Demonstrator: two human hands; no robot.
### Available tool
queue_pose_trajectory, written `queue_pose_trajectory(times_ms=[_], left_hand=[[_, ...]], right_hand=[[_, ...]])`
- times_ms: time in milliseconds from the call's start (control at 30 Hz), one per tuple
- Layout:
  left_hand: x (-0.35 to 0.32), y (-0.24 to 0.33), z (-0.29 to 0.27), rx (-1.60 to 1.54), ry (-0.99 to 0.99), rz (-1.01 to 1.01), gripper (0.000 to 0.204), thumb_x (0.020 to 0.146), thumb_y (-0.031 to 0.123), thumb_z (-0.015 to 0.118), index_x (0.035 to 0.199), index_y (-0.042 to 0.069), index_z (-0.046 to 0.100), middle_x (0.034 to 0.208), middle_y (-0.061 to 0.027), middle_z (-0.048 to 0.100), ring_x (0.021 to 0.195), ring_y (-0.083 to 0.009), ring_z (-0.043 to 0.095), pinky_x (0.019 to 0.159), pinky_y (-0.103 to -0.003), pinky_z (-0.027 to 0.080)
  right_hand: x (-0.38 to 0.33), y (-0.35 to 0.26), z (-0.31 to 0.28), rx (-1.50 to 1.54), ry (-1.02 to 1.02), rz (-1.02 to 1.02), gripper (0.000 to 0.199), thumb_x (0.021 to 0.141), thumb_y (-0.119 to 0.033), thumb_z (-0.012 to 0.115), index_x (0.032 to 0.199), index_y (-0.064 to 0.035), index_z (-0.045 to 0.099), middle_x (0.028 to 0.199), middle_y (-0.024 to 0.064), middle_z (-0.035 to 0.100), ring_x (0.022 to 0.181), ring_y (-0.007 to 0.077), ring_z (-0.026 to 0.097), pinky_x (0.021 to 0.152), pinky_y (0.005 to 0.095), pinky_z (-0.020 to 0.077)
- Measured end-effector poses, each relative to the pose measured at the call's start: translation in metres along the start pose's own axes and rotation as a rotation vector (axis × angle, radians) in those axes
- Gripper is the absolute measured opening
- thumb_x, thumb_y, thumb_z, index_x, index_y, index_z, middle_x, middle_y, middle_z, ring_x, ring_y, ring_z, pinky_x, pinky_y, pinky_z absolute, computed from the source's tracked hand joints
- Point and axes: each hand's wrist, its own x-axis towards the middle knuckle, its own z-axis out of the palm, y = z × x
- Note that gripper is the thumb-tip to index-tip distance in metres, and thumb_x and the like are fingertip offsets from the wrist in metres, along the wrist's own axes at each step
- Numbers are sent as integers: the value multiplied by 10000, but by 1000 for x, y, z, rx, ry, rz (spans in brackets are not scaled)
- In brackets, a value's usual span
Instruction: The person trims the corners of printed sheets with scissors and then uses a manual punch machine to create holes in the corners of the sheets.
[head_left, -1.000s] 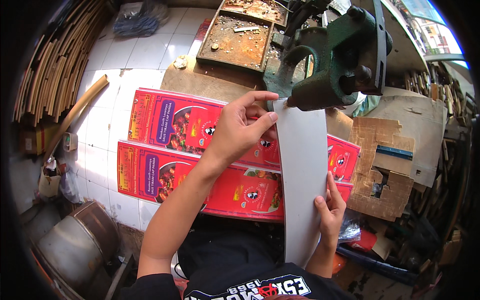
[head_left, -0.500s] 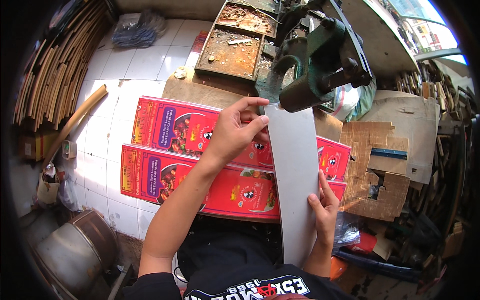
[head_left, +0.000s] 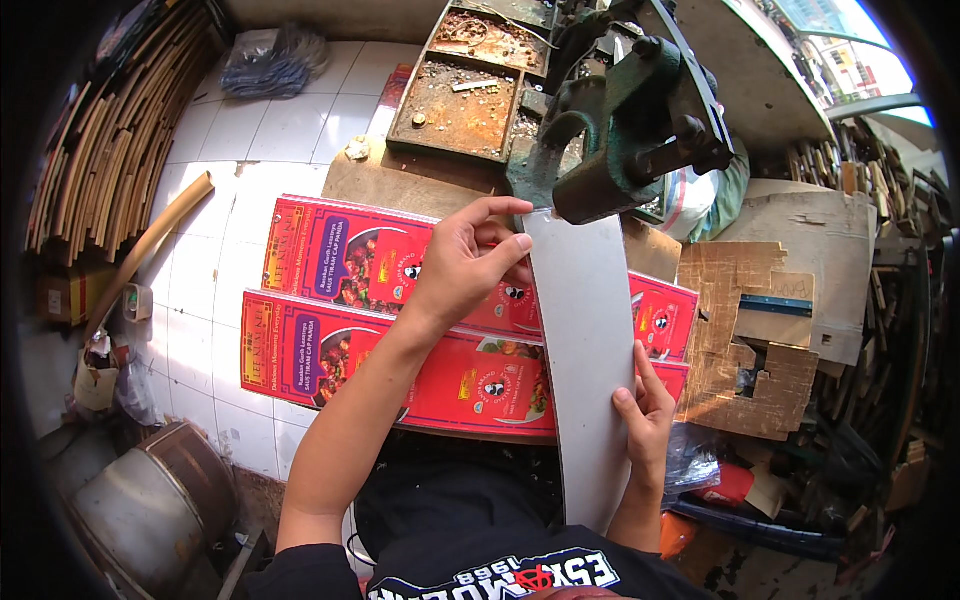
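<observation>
A long grey-white flat board (head_left: 585,330) runs from my lap up to a dark green hand press (head_left: 625,150), its far end under the press head. My left hand (head_left: 470,260) is closed at the board's far left corner, with index finger and thumb against its edge. Lower down, my right hand (head_left: 648,415) grips the right edge, thumb on top and the other fingers partly hidden. Beneath the board lie red printed panels in two rows, the nearer panel (head_left: 430,385) overlapping the farther panel (head_left: 330,250).
Behind the press base sits a rusty compartment tray (head_left: 455,110) with small metal bits. Torn brown cardboard (head_left: 715,345) lies at right. Stacked wooden strips (head_left: 120,130) lean at far left, near a curved tan tube (head_left: 150,245). A metal drum (head_left: 150,510) stands at lower left.
</observation>
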Motion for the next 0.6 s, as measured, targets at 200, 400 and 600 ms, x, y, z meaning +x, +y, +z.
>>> queue_pose_trajectory(times_ms=[200, 400, 600], left_hand=[[1, 0, 0, 1, -8, -11, 346, 902, 32, 604, 1236, -26, 536, 803, -95, 673, 677, -146, 678, 630, -269, 579], [1, -1, -2, 13, -14, -18, 346, 905, 37, 605, 1237, -26, 532, 803, -94, 675, 675, -142, 677, 635, -269, 578], [0, 5, 1, -2, -7, -23, 308, 901, 37, 608, 1197, -25, 551, 783, -65, 662, 677, -120, 673, 614, -250, 574]], right_hand=[[1, 0, 0, 1, -2, -15, 603, 897, -23, 600, 1433, 78, 344, 1403, 230, 474, 1255, 238, 510, 1061, 326, 368], [0, 1, 1, 24, 3, 8, 607, 891, -18, 603, 1434, 73, 348, 1401, 233, 475, 1239, 227, 521, 1045, 317, 383], [1, -2, -2, -27, -9, 25, 610, 889, -38, 609, 1434, 67, 356, 1366, 228, 510, 1198, 212, 548, 1020, 307, 401]])
